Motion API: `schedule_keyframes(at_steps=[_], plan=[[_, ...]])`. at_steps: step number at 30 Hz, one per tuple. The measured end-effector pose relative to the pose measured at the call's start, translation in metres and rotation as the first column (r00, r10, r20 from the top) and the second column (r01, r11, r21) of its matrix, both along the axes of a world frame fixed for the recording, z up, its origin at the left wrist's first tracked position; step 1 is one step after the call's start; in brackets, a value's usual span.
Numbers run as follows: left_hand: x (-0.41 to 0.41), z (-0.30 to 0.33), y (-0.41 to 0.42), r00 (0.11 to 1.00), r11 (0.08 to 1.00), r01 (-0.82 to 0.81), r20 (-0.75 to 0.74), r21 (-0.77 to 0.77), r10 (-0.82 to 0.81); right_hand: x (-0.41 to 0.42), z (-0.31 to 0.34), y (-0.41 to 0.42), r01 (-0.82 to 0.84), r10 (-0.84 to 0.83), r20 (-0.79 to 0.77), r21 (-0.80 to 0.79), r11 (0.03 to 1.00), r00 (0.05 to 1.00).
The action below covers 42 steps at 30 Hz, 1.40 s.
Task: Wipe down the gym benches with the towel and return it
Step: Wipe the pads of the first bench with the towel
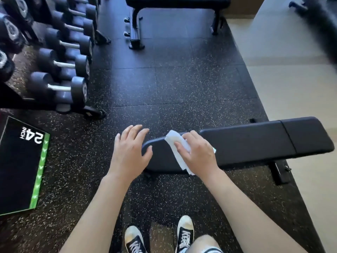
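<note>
A black padded gym bench (255,141) runs from the centre to the right of the view, just in front of my feet. A white towel (174,141) lies on its left end, and my right hand (196,152) presses down on it with the fingers spread flat. My left hand (130,150) hovers at the bench's left tip, fingers relaxed and holding nothing. A second black bench (175,1) stands across the far side of the floor.
A rack of black dumbbells (60,61) fills the left side. A black and green plyo box (20,161) marked 24 inch sits at the near left. Black speckled rubber flooring (173,88) lies between the benches. Pale flooring (291,70) borders it on the right.
</note>
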State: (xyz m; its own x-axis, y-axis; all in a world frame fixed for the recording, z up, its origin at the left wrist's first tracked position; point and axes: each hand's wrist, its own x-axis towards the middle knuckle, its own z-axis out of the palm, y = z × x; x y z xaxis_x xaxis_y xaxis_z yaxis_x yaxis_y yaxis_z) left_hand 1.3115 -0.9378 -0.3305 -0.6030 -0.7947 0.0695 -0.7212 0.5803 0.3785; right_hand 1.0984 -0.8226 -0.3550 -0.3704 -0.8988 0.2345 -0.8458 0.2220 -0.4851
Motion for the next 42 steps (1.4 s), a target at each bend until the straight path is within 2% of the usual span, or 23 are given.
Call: schedule_keyframes(at_steps=[7, 11, 18, 23, 37, 39, 42], plan=[[0.015, -0.173, -0.010, 0.997, 0.995, -0.059, -0.045, 0.081, 0.063, 0.009, -0.151, -0.023, -0.005, 0.006, 0.025, -0.058, 0.998, 1.000], [0.023, -0.268, -0.014, 0.996, 0.990, -0.071, -0.053, 0.120, 0.078, 0.015, -0.227, -0.039, -0.030, 0.029, -0.012, -0.078, 0.997, 0.999], [0.037, -0.373, -0.022, 0.985, 0.982, -0.006, -0.169, 0.190, 0.039, 0.025, -0.301, -0.070, -0.040, 0.032, -0.047, -0.180, 0.983, 0.998], [0.043, -0.404, -0.027, 0.969, 0.988, 0.042, -0.247, 0.150, -0.004, 0.035, -0.323, -0.089, -0.046, 0.037, -0.049, -0.208, 0.977, 0.998], [0.062, -0.411, -0.041, 0.930, 0.963, 0.137, -0.364, 0.232, -0.045, 0.052, -0.333, -0.122, -0.070, 0.074, -0.160, 0.031, 0.997, 0.984], [0.064, -0.412, -0.041, 0.923, 0.956, 0.147, -0.383, 0.254, -0.040, 0.070, -0.332, -0.122, -0.118, 0.125, -0.162, 0.052, 0.992, 0.979], [0.071, -0.414, -0.042, 0.920, 0.944, 0.142, -0.392, 0.297, -0.015, 0.102, -0.332, -0.107, -0.275, 0.280, -0.155, 0.053, 0.960, 0.947]])
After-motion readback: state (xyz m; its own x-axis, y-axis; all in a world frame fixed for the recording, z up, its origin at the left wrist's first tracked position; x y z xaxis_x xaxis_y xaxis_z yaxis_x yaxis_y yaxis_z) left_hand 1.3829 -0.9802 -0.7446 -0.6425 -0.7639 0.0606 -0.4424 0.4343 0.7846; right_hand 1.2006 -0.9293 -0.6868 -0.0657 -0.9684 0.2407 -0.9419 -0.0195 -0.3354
